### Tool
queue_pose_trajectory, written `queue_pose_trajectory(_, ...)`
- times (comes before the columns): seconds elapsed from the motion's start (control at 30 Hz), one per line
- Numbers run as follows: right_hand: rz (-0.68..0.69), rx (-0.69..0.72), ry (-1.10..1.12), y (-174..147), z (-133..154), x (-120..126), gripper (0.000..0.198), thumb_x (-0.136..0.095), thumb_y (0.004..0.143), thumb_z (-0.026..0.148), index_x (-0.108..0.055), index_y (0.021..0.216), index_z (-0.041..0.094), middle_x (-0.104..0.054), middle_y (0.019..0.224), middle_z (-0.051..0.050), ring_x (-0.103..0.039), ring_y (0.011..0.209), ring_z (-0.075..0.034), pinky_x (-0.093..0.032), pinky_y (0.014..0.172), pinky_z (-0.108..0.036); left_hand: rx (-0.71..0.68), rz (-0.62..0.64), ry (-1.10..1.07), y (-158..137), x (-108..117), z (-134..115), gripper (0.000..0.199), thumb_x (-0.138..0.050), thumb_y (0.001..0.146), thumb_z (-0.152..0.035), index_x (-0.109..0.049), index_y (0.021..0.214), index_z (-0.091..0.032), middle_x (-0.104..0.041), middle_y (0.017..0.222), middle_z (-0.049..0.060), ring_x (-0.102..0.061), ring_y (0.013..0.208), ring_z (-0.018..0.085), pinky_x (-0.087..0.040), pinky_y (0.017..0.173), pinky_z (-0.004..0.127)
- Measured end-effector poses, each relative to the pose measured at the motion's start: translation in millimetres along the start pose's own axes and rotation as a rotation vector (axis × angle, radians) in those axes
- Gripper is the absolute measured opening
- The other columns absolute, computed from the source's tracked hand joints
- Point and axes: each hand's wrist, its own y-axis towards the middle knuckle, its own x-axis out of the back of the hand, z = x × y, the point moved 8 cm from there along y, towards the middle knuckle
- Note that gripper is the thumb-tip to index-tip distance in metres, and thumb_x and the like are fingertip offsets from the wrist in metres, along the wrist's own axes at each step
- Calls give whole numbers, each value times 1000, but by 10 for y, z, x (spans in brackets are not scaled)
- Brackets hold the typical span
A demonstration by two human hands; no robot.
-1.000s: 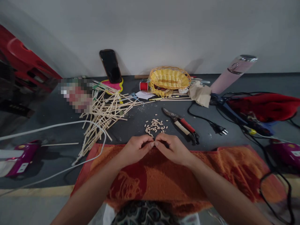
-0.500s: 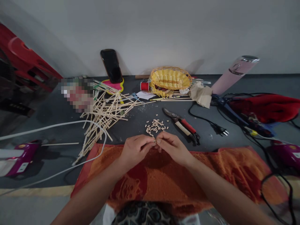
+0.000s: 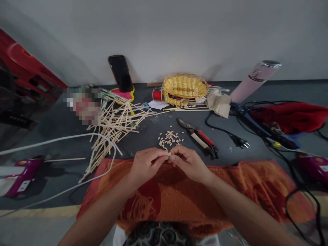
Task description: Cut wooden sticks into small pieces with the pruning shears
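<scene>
Between the fingertips of my left hand (image 3: 148, 164) and my right hand (image 3: 188, 162) is a small pale wooden piece (image 3: 168, 154), pinched from both sides. Whether it is one piece or a few pressed together is hard to make out. Just beyond my fingers lies a loose heap of short cut wooden pieces (image 3: 170, 138) on the dark tabletop. Pruning shears (image 3: 197, 137) with one red and one pale handle rest to the right of the heap. Under my wrists spreads an orange and red towel (image 3: 189, 198).
Long thin wooden sticks (image 3: 115, 126) lie piled at left, with a white cable (image 3: 77, 136) crossing in front. At the back stand a phone (image 3: 121, 73), a red thread spool (image 3: 157, 94), a yellow basket (image 3: 186, 86) and a pink flask (image 3: 256, 80). A black plug (image 3: 239, 141) lies right.
My fingertips have parted slightly, so the pale piece between them shows more. Both hands stay in nearly the same place; the whole view has shifted a little.
</scene>
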Motion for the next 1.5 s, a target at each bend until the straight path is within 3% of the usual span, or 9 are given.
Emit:
queue_pose_trajectory(0.4,-53,41,-116,-5,-1,52,18,-52,92,35,-58,84,20,-54,75,2,-48,69,-11,-39,63,-22,-10,25,-47,-1,-20,49,18,-62,84,-13,-70,98,-19,-74,87,4,-67,79,13,-50,74,24)
queue_pose_trajectory(1.13,-69,121,-256,-31,72,52,15,-49,93,31,-57,86,20,-56,77,1,-49,71,-11,-40,66,-22,35,50,-95,17,-30,86,11,-61,85,-17,-70,91,-21,-73,84,2,-65,77,12,-48,72,24)
queue_pose_trajectory(1.5,-48,153,-331,-32,68,39,14,-48,93,29,-58,89,20,-58,80,0,-52,74,-13,-40,69,-24,112,127,-5,23,-81,154,14,-58,88,-27,-71,89,-22,-71,75,1,-59,66,12,-43,64,24)
